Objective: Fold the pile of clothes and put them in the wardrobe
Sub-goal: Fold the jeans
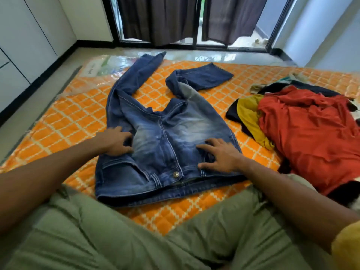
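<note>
The jeans [161, 137] are showing deep blue denim, fading to pale whitish blue across the seat and 1 thigh, with lighter stitching and 1 silver button [176, 174]. The mattress [81, 114] is showing bright orange crossed by a cream diamond lattice. At its right edge the pile of clothes [292, 123] is mixing a red-orange garment [315, 141] with mustard yellow and black. The person's trousers [97, 230] are showing olive green, the sleeve [348, 246] yellow. Dark brown curtains [159, 18] are hanging in a black window frame [195, 45]; the cabinet doors [29, 45] are showing white.

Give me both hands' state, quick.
Left hand: open, fingers pressing down on the jeans.
Right hand: open, fingers spread flat on the jeans near the waistband.
</note>
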